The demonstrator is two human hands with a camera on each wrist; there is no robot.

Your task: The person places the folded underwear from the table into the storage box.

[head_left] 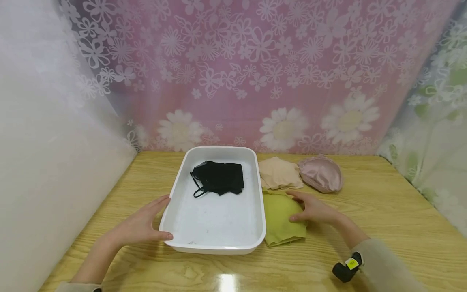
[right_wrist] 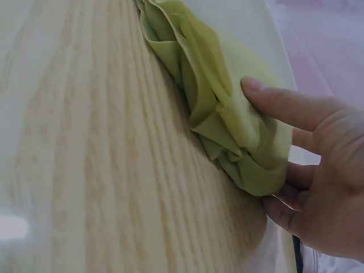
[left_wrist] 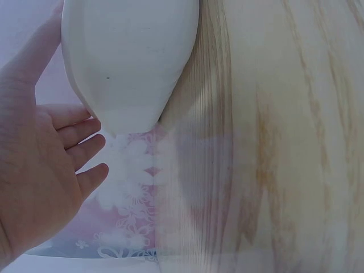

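Observation:
A white tray (head_left: 215, 239) stands on the table, with a folded black garment (head_left: 220, 177) lying inside towards its back. My left hand (head_left: 140, 225) touches the tray's left side, thumb at the front corner and fingers spread along the wall; the left wrist view shows the fingers loosely extended by the tray (left_wrist: 131, 62). Right of the tray lies a folded yellow-green garment (head_left: 282, 219). My right hand (head_left: 315, 209) rests at its right edge; in the right wrist view the thumb lies on top of the green cloth (right_wrist: 250, 131) and the fingers (right_wrist: 293, 187) bend around its edge.
Behind the green garment lie a beige folded cloth (head_left: 279, 172) and a mauve satin garment (head_left: 322, 173), side by side. A pink flowered curtain (head_left: 233, 81) hangs along the table's back edge. A white wall (head_left: 54, 142) is at the left, a floral sheet (head_left: 434, 142) at the right.

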